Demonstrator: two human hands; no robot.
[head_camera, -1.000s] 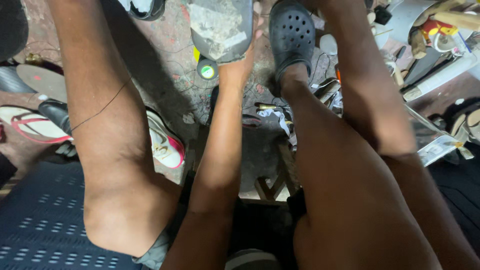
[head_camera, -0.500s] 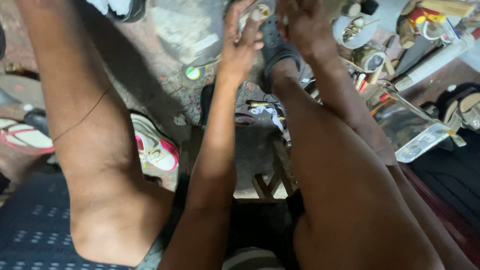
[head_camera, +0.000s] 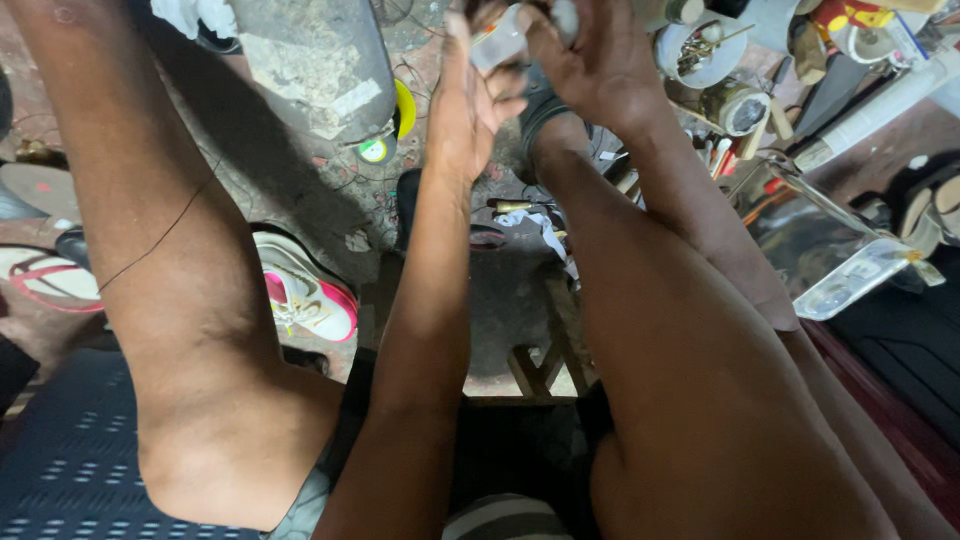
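My left hand (head_camera: 465, 100) and my right hand (head_camera: 595, 60) meet at the top of the view, above my right foot. Between them is a small whitish bottle (head_camera: 498, 45) with an orange mark. The left hand's fingers lie against one side of it, and the right hand's thumb and fingers close on the other end. A grey shoe sole (head_camera: 320, 60) with pale patches lies on the floor left of my hands, with nothing touching it. Part of a black clog (head_camera: 540, 110) on my right foot shows under the hands.
A yellow-green tape roll (head_camera: 385, 140) lies by the sole. A white and pink sneaker (head_camera: 305, 295) and a flip-flop (head_camera: 40, 275) lie at the left. At the right are a white bowl (head_camera: 690, 70) of small bits, a tin can (head_camera: 742, 110) and a clear plastic box (head_camera: 850, 285).
My left hand let go of the grey sole, which now lies on the floor. Both hands came together on the small bottle, and the view tilted slightly.
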